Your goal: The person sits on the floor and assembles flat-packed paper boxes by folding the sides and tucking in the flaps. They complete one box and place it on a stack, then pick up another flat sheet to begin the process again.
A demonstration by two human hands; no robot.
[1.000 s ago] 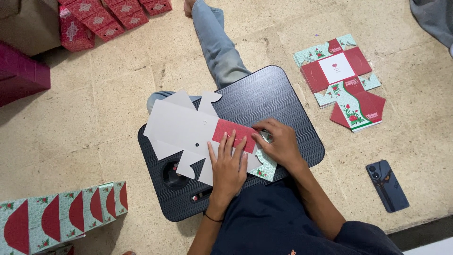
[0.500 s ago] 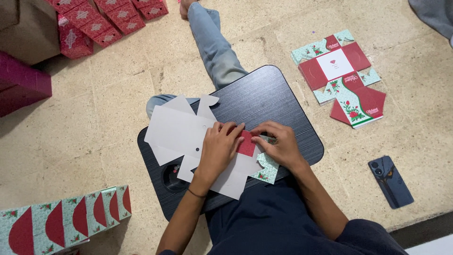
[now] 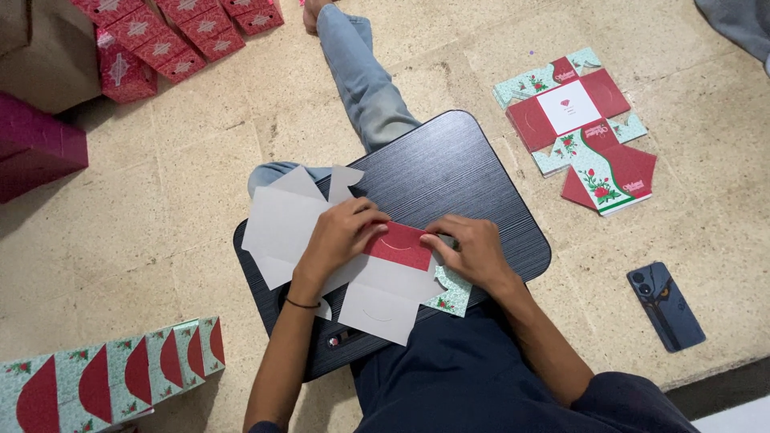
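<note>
**Both hands on a flat box blank over the lap board**

I sit on the stone floor (image 3: 160, 240) with a dark lap board (image 3: 457, 172) across my legs. On it lies an unfolded cardboard box blank (image 3: 281, 224), its plain white inside facing up, with 1 red panel (image 3: 399, 247) turned over near the middle.

My left hand (image 3: 341, 236) rests on the blank, fingers curled down over the left edge of the red panel; the grip is narrow, pressing the card rather than wrapping it. My right hand (image 3: 473, 252) meets the same panel from the other side, fingertips pinched at its right edge, thumb tucked under so I cannot tell how it holds. The 2 hands are near each other, with the red panel between them. A green floral flap (image 3: 449, 295) of the blank shows just below my right wrist.

To my right on the floor, well apart from the board, lie flat printed blanks (image 3: 577, 120) in red, white and mint with roses. A dark phone (image 3: 666, 306) lies lower on that side. At the lower left stands a row of folded mint and red boxes (image 3: 112, 381). At the top left is a pile of red patterned boxes (image 3: 160, 36), and a magenta box (image 3: 36, 152) sits by the left edge.
</note>
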